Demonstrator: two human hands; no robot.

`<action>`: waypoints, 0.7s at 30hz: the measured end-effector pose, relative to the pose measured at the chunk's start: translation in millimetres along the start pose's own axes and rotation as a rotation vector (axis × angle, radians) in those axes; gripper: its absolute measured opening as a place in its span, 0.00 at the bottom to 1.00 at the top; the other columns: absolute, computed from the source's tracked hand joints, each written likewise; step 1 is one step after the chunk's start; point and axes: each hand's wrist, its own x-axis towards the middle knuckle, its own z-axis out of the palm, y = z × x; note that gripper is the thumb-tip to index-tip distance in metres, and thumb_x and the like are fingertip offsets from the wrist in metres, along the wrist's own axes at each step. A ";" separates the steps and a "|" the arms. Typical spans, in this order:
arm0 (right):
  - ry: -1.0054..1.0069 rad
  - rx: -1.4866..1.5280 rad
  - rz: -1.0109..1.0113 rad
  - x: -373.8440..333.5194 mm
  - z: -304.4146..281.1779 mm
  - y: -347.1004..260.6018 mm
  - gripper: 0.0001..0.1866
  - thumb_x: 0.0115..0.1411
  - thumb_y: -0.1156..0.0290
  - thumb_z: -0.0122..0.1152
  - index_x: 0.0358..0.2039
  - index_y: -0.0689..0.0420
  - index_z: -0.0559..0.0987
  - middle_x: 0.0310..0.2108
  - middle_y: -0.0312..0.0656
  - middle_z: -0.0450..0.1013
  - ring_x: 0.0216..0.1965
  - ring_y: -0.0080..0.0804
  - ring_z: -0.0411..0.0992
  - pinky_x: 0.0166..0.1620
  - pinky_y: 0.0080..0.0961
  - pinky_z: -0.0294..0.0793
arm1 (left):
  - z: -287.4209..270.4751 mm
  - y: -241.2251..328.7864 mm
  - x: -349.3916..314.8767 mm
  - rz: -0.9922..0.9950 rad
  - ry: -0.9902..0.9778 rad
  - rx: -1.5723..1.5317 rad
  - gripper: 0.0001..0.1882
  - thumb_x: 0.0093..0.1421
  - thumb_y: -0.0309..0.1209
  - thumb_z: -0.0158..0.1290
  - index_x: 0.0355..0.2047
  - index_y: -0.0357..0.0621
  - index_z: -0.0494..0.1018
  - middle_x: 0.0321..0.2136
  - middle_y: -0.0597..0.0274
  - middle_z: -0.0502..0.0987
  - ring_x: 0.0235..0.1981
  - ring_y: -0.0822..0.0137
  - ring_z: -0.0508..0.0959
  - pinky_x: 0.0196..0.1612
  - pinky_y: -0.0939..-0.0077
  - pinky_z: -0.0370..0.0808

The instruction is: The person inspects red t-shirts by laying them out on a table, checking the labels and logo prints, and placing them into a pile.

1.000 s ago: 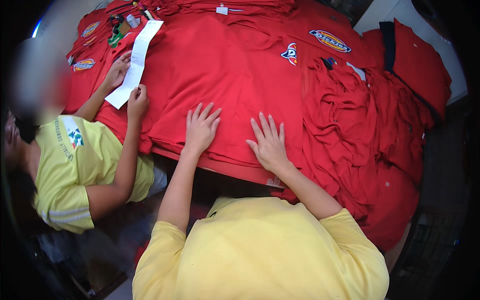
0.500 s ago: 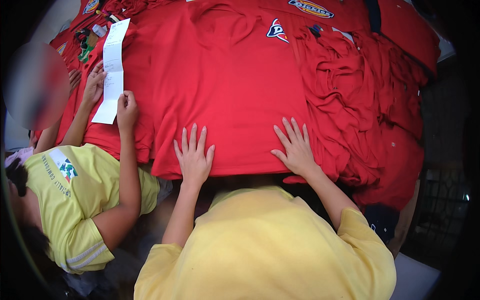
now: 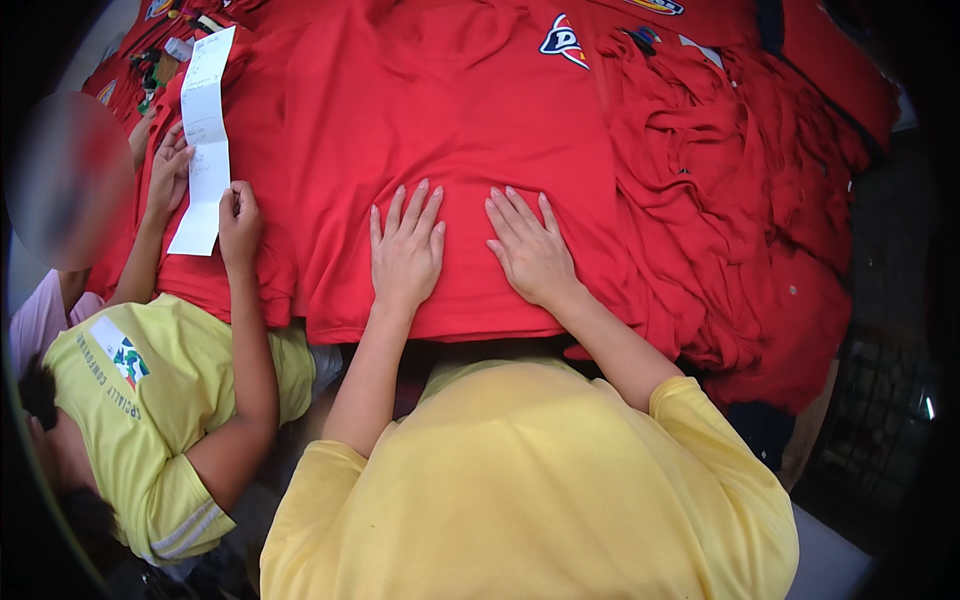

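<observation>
A red V-neck shirt (image 3: 450, 110) lies spread in front of me, its neckline away from me and its hem along the near edge. On the chest, toward the right, sits a small embroidered patch (image 3: 565, 42) in blue, white and red. My left hand (image 3: 408, 245) rests flat on the lower part of the shirt, fingers extended. Beside it, a little to the right, my right hand (image 3: 532, 245) presses flat on the same cloth, with its fingers pointing away. Light wrinkles run across the fabric just beyond both hands.
At right lies a crumpled heap of red garments (image 3: 710, 190). On the left a person in a yellow-green shirt (image 3: 170, 360) holds a long strip of white paper (image 3: 208, 140). Small items, including a white bottle (image 3: 178, 49), lie at the far left.
Both my hands have slid inward and away from the hem, coming closer together on the shirt. The cloth beyond them is more wrinkled. The whole view has shifted slightly.
</observation>
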 end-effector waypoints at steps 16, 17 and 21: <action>0.077 0.051 0.009 -2.4 7.7 3.7 0.26 0.61 0.62 0.54 0.57 0.59 0.69 0.61 0.44 0.63 0.64 0.39 0.57 0.66 0.50 0.48 | 12.8 -1.5 -2.8 0.072 0.135 -0.096 0.21 0.61 0.34 0.50 0.54 0.48 0.71 0.58 0.62 0.68 0.62 0.58 0.64 0.64 0.52 0.54; 0.068 0.042 0.009 -3.2 6.0 1.9 0.26 0.61 0.62 0.54 0.57 0.59 0.69 0.61 0.44 0.62 0.65 0.39 0.56 0.66 0.50 0.48 | 12.4 -0.9 -5.9 0.073 0.129 -0.091 0.21 0.61 0.34 0.49 0.55 0.48 0.70 0.59 0.62 0.68 0.62 0.58 0.63 0.65 0.52 0.54; 0.044 0.020 0.042 -28.9 3.4 -14.6 0.26 0.61 0.62 0.53 0.58 0.59 0.68 0.62 0.45 0.61 0.65 0.39 0.55 0.66 0.50 0.46 | 2.1 6.7 -23.5 0.094 0.073 -0.122 0.23 0.60 0.34 0.49 0.56 0.47 0.68 0.60 0.61 0.66 0.63 0.57 0.62 0.65 0.51 0.53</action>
